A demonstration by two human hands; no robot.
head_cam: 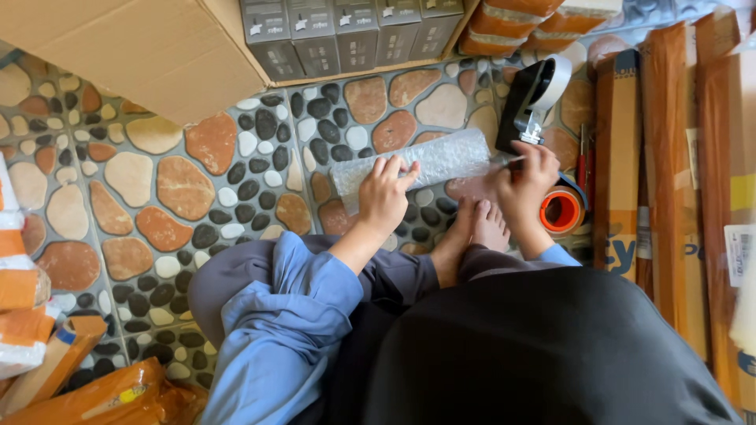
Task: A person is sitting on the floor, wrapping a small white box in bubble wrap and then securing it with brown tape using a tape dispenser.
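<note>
A bubble-wrapped bundle (441, 160) lies on the pebble-patterned floor in front of my bare feet (476, 228). My left hand (383, 194) presses down on its near left edge with fingers spread. My right hand (526, 175) grips the handle of a black tape dispenser (532, 94) with a roll of clear tape, held at the bundle's right end. A strip of tape runs from the dispenser toward the wrap.
An open cardboard box (142, 55) with several grey cartons (354, 35) stands at the top. An orange tape roll (562, 210) sits by my right wrist. Tall brown wrapped parcels (669, 173) line the right side; orange packages (31, 330) lie at the left.
</note>
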